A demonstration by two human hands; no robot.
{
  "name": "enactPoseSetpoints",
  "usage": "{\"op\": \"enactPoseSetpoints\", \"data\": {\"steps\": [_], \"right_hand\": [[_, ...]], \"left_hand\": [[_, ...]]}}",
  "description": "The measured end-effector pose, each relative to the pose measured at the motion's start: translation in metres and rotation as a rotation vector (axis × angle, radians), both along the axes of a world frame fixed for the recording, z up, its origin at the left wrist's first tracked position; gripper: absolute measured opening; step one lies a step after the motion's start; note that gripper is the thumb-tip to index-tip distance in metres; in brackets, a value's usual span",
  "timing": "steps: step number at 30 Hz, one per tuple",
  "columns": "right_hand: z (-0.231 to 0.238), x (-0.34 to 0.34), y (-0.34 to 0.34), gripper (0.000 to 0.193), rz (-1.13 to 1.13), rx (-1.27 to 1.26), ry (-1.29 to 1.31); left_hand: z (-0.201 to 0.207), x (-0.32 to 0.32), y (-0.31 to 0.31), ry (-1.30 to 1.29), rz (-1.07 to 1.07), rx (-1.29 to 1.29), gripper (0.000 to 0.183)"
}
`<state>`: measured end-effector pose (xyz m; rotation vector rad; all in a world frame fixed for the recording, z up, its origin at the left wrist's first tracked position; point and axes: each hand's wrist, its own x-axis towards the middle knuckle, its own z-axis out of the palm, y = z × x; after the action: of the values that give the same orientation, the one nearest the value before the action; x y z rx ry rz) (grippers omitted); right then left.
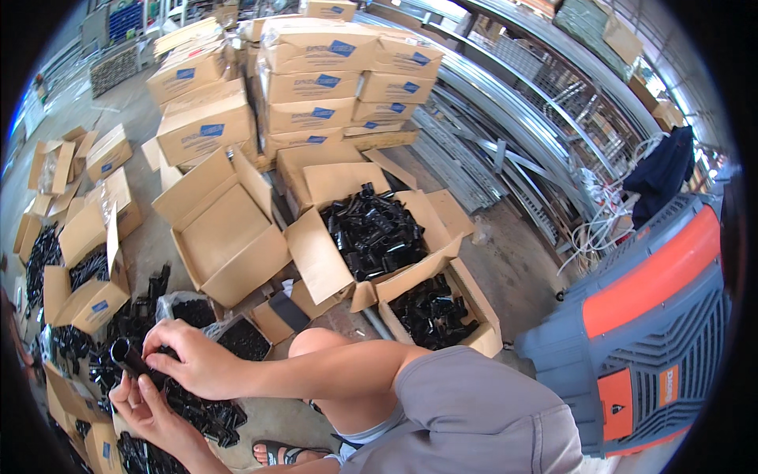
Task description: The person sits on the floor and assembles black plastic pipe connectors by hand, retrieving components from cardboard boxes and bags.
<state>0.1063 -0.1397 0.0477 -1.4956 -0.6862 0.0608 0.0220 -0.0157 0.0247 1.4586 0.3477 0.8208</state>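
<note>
- The right hand (197, 363) grips a short black plastic tube (130, 355), fingers curled around it.
- The left hand (150, 411), just below the right, pinches the same tube from underneath.
- Beneath both hands, a heap of black plastic parts (201, 415) lies on the floor (513, 276).
- Further out, above the hands, an empty open carton (229, 229) stands beside a carton full of black parts (371, 233).
- Far right stands a grey and orange fan (655, 332).
</note>
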Motion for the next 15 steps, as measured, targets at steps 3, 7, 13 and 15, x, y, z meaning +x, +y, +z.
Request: {"op": "enactPoseSetpoints", "data": {"steps": [3, 7, 13, 15], "right_hand": [[-0.001, 0.001, 0.001, 0.011, 0.034, 0.011, 0.01], [0.001, 0.004, -0.004, 0.011, 0.047, 0.034, -0.135], [0.009, 0.004, -0.017, 0.012, 0.017, 0.023, -0.204], [0.007, 0.003, -0.014, 0.012, 0.038, 0.025, -0.164]], "left_hand": [[0.002, 0.0, -0.001, 0.015, -0.002, 0.035, 0.02], [-0.005, 0.0, 0.006, -0.001, -0.034, 0.149, 0.023], [-0.011, 0.004, 0.007, -0.017, -0.054, 0.105, 0.023], [0.001, 0.002, 0.001, 0.0, -0.036, 0.11, 0.021]]}}
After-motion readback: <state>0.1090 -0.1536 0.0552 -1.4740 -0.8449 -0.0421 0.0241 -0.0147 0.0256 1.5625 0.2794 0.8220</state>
